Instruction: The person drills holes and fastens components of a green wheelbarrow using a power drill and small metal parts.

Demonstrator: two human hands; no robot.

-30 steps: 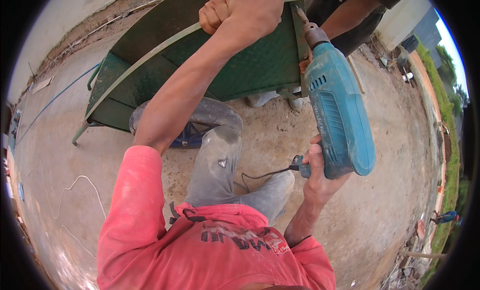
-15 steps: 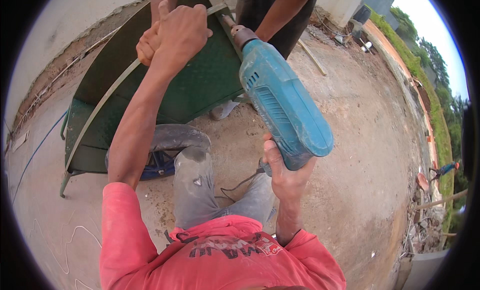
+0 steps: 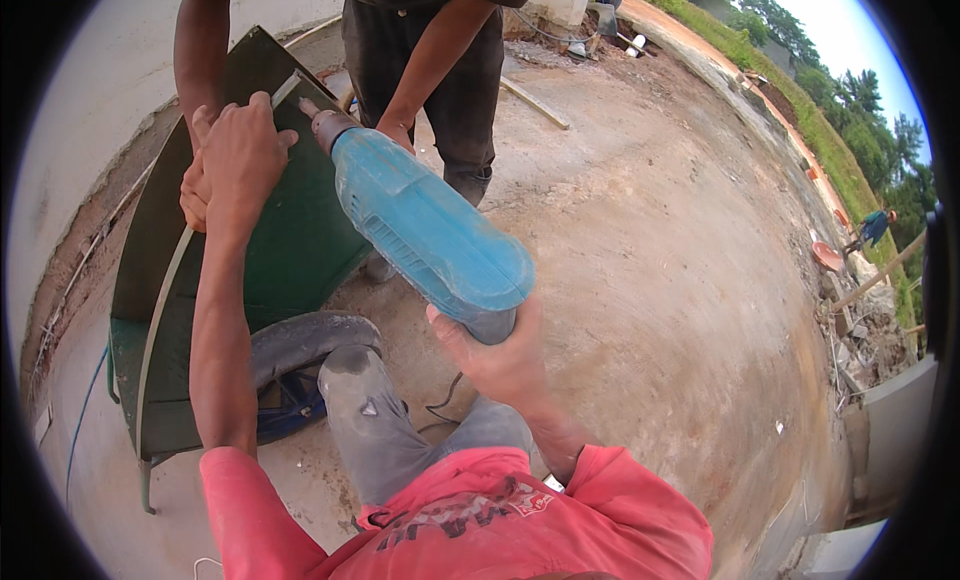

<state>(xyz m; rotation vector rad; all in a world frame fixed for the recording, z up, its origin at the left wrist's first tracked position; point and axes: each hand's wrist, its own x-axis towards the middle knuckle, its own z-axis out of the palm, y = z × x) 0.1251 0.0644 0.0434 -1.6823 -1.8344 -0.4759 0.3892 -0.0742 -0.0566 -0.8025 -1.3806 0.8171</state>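
Blue casing slants across your view: the drill [image 3: 430,220] points up and to the left, its bit [image 3: 307,107] beside the upper end of the green metal trough [image 3: 300,230]. Over the last second both have slid left in your view, and more of the co-worker [image 3: 425,80] shows behind them. Since drill and trough shift together, much of this looks like your head turning; the bit stays by the same corner, so the working spot seems unchanged. From here you cannot tell whether the tip presses on the metal or stands just off it.

Your right hand [image 3: 500,350] is wrapped around the rear of the drill. The handle, visible a second ago, is now hidden behind the casing, so your trigger finger cannot be checked and the drill's line is probably harder for you to judge.

Your left hand [image 3: 243,155] lies folded over the trough's rim [image 3: 168,275], right by the co-worker's clenched hand [image 3: 195,195]; its fingertips are hidden, so how firmly it holds is unclear. Two people's hands there should help steady the trough.
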